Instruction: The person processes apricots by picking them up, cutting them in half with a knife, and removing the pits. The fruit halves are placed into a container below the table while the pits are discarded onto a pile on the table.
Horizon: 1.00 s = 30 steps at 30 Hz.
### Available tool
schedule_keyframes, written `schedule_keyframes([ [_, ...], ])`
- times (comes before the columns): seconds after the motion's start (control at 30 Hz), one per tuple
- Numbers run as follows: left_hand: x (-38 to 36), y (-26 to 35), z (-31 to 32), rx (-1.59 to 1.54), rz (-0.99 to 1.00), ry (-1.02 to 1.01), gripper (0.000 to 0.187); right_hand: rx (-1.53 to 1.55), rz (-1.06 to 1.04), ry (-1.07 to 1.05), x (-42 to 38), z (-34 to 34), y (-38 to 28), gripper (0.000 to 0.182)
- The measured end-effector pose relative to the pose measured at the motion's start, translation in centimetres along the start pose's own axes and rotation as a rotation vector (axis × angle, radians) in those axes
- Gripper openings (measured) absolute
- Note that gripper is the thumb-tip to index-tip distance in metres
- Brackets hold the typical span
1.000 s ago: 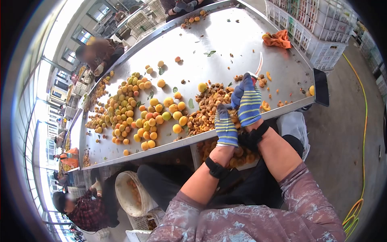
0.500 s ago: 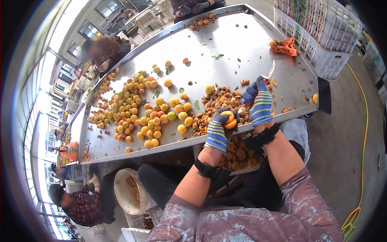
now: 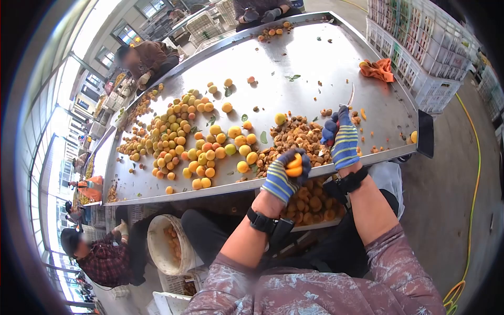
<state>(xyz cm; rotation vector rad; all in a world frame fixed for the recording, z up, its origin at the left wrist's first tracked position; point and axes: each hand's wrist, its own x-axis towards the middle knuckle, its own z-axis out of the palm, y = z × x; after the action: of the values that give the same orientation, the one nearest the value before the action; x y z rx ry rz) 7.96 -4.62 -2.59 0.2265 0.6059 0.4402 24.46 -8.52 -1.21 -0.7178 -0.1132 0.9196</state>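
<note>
Head view, one entry per item.

Left hand (image 3: 281, 178): striped glove, closed around a split apricot (image 3: 294, 167), held at the near edge of the steel worktop (image 3: 315, 58), just above a crate of halved fruit (image 3: 311, 202).

Right hand (image 3: 341, 139): striped glove, closed on a small knife (image 3: 350, 97), blade pointing up and away, near the apricot but apart from it.

Pit pile (image 3: 294, 137): heaped on the worktop between the two hands and the whole apricots (image 3: 194, 136).

Orange cloth (image 3: 379, 69): far right corner, well apart.

Other persons: one at the far rim, one seated low left by a white bucket (image 3: 167, 247).

Risks, as judged:
- The blade could nick the left glove if drawn close, since the fruit is small and the fingers wrap most of it.
- Wet flesh may slip from the grip and miss the crate.
- Loose pits near the edge may roll off onto the floor.
</note>
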Motion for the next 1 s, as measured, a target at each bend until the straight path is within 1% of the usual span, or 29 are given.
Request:
schedule_keyframes([
  [0.03,-0.8,-0.6,-0.3,0.044,-0.051,-0.08,0.026,-0.061,-0.019,-0.003,0.0,0.1,0.1,0.038],
  [0.07,-1.7,-1.0,-0.6,0.141,-0.136,-0.213,0.024,-0.053,-0.016,-0.079,0.5,-0.4,0.4,0.038],
  [0.1,-2.8,-1.4,-0.9,0.237,-0.222,-0.343,0.021,-0.053,-0.012,-0.083,0.5,-0.5,0.6,0.038],
  [0.17,-3.9,-2.8,-2.3,0.377,-0.357,-0.332,0.019,-0.153,0.005,-0.123,0.4,-0.4,0.8,0.038],
  [0.2,-3.9,-3.8,-3.8,0.401,-0.374,-0.203,0.021,-0.21,-0.025,-0.105,0.4,-0.3,1.2,0.038],
  [0.23,-4.1,-4.1,-4.7,0.281,-0.474,-0.048,0.024,-0.208,-0.02,-0.119,0.5,-0.2,1.3,0.038],
  [0.27,-3.0,-4.4,-8.1,0.141,-0.526,-0.068,0.027,-0.206,0.008,-0.134,0.5,-0.4,1.4,0.038],
  [0.3,-2.5,-4.1,-9.4,0.002,-0.573,-0.09,0.032,-0.203,0.036,-0.151,0.6,-0.5,1.7,0.038],
  [0.33,-2.1,-4.7,-10.7,-0.002,-0.554,-0.083,0.032,-0.218,0.034,-0.151,0.8,-0.6,1.9,0.038],
  [0.4,-2.1,-5.2,-10.0,-0.099,-0.156,0.223,0.041,-0.218,0.028,-0.174,0.3,-0.4,2.0,0.038],
  [0.43,-2.1,-5.0,-10.2,-0.103,-0.141,0.223,0.041,-0.218,0.03,-0.194,0.3,-0.5,2.0,0.038],
  [0.47,-2.1,-4.8,-10.5,0.019,-0.11,0.231,0.043,-0.251,-0.014,-0.191,0.4,-0.6,2.1,0.039],
  [0.5,-2.0,-4.5,-11.1,0.141,-0.079,0.239,0.046,-0.265,-0.014,-0.17,0.5,-0.6,2.3,0.039],
  [0.53,-1.8,-4.2,-12.6,0.173,-0.133,0.138,0.042,-0.283,-0.012,-0.156,0.5,-0.7,2.4,0.038],
  [0.57,-2.3,-3.8,-12.1,0.173,-0.118,0.139,0.042,-0.299,-0.007,-0.142,0.3,-0.7,2.4,0.038],
  [0.63,-3.4,-3.2,-11.3,0.263,-0.235,0.01,0.036,-0.35,0.028,-0.13,0.1,-0.8,2.2,0.038],
  [0.67,-3.7,-2.7,-11.3,0.265,-0.223,0.015,0.036,-0.378,0.025,-0.125,0.1,-0.8,2.1,0.037],
  [0.73,-4.3,-1.7,-10.7,0.403,-0.403,-0.036,0.031,-0.403,0.025,-0.126,-0.1,-0.8,2.1,0.035],
  [0.77,-4.7,-1.5,-10.5,0.402,-0.394,-0.032,0.031,-0.474,-0.006,-0.116,-0.3,-0.7,2.1,0.033],
  [0.8,-6.1,-1.0,-8.8,0.55,-0.331,0.005,0.03,-0.542,-0.04,-0.109,-0.3,-0.5,2.2,0.031],
  [0.83,-7.3,-0.4,-7.3,0.699,-0.262,0.046,0.029,-0.61,-0.071,-0.053,0.1,-0.6,2.8,0.028],
  [0.87,-8.3,0.6,-6.5,0.853,-0.218,0.007,0.028,-0.625,-0.087,-0.034,0.1,-0.9,3.1,0.027],
  [0.9,-8.6,1.6,-6.5,0.867,-0.185,0.025,0.028,-0.631,-0.107,-0.024,-0.3,-0.5,3.3,0.026],
  [0.97,-9.3,3.5,-6.8,1.02,-0.13,-0.018,0.027,-0.719,-0.213,-0.029,0.8,-1.4,4.4,0.023],
  [1.0,-10.1,4.6,-5.9,1.055,-0.115,0.009,0.025,-0.735,-0.205,-0.052,0.6,-1.3,4.4,0.023],
])
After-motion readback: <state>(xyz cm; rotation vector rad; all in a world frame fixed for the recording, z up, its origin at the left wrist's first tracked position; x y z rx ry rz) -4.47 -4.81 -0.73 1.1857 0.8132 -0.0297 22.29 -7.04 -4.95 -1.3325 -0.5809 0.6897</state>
